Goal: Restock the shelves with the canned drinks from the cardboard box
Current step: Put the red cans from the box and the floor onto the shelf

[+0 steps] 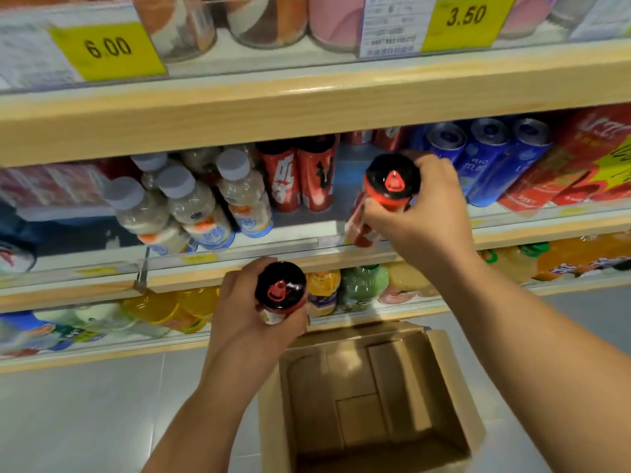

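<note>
Canned drinks fill both hands above the cardboard box [447, 387], which looks empty. Left hand [249, 312] wraps one red can [280, 291] below the shelf edge [205, 271]; farther in, right hand [426, 213] wraps another can [389, 189] at the shelf gap. Rigid, smooth, probably weighty: best held round the body.

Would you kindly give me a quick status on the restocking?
Right hand holds a red can at the middle shelf gap. Left hand holds a second can. Cardboard box looks empty. Nothing blocking the gap.
</note>
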Action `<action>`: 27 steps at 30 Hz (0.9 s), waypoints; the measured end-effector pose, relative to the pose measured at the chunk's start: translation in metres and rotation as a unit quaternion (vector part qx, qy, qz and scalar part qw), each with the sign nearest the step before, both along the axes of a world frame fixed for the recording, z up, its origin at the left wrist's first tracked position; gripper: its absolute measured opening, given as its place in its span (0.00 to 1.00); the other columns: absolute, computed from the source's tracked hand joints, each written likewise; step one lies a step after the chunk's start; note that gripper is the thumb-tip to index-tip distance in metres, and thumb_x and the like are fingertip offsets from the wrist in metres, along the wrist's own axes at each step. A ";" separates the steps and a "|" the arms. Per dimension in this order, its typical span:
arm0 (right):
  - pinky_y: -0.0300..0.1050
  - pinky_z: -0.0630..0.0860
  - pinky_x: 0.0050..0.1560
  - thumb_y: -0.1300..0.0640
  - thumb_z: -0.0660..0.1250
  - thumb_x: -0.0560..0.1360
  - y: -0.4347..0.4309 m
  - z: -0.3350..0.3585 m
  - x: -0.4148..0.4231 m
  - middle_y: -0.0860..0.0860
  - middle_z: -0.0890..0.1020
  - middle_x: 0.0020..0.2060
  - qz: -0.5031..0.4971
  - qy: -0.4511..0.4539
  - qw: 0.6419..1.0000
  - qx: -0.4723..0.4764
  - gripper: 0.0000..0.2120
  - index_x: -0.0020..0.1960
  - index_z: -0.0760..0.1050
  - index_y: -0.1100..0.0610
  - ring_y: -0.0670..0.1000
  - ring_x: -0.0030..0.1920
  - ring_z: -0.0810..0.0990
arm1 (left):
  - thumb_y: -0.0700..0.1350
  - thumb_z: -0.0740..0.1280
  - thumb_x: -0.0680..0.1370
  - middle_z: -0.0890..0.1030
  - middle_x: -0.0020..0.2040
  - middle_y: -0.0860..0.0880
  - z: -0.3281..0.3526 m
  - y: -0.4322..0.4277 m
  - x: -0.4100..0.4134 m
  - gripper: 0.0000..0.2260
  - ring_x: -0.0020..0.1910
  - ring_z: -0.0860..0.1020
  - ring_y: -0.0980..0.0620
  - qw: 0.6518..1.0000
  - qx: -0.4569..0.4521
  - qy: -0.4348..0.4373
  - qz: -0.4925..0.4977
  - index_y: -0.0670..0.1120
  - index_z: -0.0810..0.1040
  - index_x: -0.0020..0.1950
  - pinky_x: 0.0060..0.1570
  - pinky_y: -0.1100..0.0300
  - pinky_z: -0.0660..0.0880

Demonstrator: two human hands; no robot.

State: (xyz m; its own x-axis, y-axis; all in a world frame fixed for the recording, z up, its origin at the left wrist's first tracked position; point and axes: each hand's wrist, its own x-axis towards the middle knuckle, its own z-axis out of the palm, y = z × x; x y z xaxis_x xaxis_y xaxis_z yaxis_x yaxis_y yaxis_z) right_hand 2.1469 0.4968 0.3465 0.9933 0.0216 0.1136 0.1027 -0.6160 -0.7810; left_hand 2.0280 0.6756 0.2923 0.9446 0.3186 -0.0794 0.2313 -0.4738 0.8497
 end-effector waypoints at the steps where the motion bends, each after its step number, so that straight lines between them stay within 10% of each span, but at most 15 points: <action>1: 0.33 0.70 0.40 0.51 0.70 0.64 0.003 -0.004 0.015 0.53 0.77 0.47 -0.007 -0.004 1.000 -0.012 0.17 0.50 0.75 0.55 0.43 0.44 0.75 | 0.43 0.78 0.63 0.72 0.56 0.54 -0.001 0.000 0.001 0.28 0.54 0.73 0.64 1.000 -0.002 -0.003 -0.001 0.57 0.72 0.59 0.51 0.66 0.72; 4: 0.47 0.77 0.45 0.45 0.67 0.59 0.015 -0.013 0.052 0.56 0.81 0.47 -0.007 -0.021 0.998 -0.058 0.23 0.50 0.76 0.57 0.55 0.50 0.79 | 0.43 0.78 0.63 0.72 0.56 0.55 -0.003 -0.002 0.005 0.28 0.53 0.72 0.67 1.000 -0.003 -0.007 -0.004 0.60 0.71 0.57 0.52 0.67 0.72; 18: 0.48 0.72 0.55 0.49 0.67 0.72 0.036 -0.039 0.115 0.61 0.77 0.59 0.037 -0.009 0.977 -0.208 0.27 0.64 0.68 0.63 0.60 0.60 0.75 | 0.46 0.77 0.63 0.73 0.55 0.55 0.000 -0.009 0.018 0.26 0.55 0.73 0.62 1.000 -0.005 0.004 0.012 0.60 0.71 0.56 0.57 0.55 0.75; 27: 0.45 0.56 0.72 0.55 0.66 0.63 0.014 -0.044 0.050 0.58 0.56 0.71 0.104 0.013 0.993 -0.056 0.42 0.74 0.54 0.59 0.56 0.73 0.54 | 0.43 0.78 0.63 0.75 0.56 0.54 0.014 -0.008 0.028 0.27 0.55 0.75 0.59 0.999 -0.017 0.003 0.033 0.56 0.73 0.59 0.59 0.55 0.75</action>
